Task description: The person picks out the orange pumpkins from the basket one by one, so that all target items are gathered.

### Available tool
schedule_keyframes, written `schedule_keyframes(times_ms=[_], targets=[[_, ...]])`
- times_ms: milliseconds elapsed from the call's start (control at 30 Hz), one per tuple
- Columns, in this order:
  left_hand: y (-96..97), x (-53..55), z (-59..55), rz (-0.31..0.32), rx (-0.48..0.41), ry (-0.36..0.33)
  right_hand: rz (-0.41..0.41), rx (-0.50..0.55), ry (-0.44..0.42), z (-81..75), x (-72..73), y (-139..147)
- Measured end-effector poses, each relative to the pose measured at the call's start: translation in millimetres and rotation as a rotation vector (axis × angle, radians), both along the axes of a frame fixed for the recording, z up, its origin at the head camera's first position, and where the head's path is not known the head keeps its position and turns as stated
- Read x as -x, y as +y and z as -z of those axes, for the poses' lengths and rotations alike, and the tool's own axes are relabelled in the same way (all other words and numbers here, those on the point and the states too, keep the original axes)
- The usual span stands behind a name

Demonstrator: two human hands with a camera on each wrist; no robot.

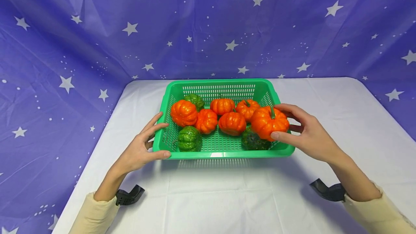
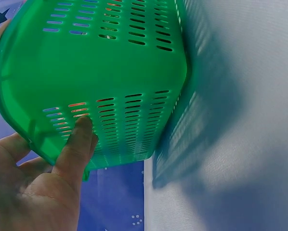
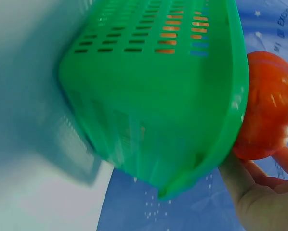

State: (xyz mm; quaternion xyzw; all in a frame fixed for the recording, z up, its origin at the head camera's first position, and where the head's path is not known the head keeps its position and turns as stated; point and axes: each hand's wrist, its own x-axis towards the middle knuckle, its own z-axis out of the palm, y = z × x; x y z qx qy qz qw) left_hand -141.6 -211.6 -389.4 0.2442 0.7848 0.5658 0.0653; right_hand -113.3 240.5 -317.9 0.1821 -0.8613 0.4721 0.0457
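Observation:
My right hand (image 1: pixel 308 134) grips an orange mini pumpkin (image 1: pixel 269 122) with a green stem, thumb at its front and fingers behind. It is at the front right of a green plastic basket (image 1: pixel 221 155), overlapping a dark green pumpkin (image 1: pixel 254 140). In the right wrist view the orange pumpkin shows beyond the basket rim (image 3: pixel 238 96). At the basket's front left corner my left hand (image 1: pixel 139 151) holds the rim, thumb on the front edge. The left wrist view shows one finger (image 2: pixel 76 149) against the slotted wall.
Inside the basket lie several more orange pumpkins (image 1: pixel 232 123) and two green ones at the left, one at the back (image 1: pixel 194 100), one in front (image 1: pixel 189 139). A white cloth (image 1: pixel 221 198) covers the table. A purple star-patterned curtain (image 1: pixel 208 24) hangs behind.

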Motion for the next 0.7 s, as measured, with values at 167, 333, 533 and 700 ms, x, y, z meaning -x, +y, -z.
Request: schedule_keyframes(times_ms=[167, 333, 533, 700], targets=[[0.0, 0.3, -0.3, 0.000, -0.001, 0.001, 0.036, 0.020, 0.047, 0.9, 1.1, 16.2], [0.2, 0.6, -0.9, -0.004, 0.011, 0.010, 0.116, 0.037, 0.050, 3.2, 4.3, 34.0], [0.8, 1.3, -0.4, 0.000, 0.016, 0.016, 0.224, 0.029, 0.035, 9.0, 12.6, 54.2], [-0.4, -0.1, 0.6, -0.007, 0.023, 0.016, 0.303, 0.002, 0.016, 23.5, 28.5, 68.9]])
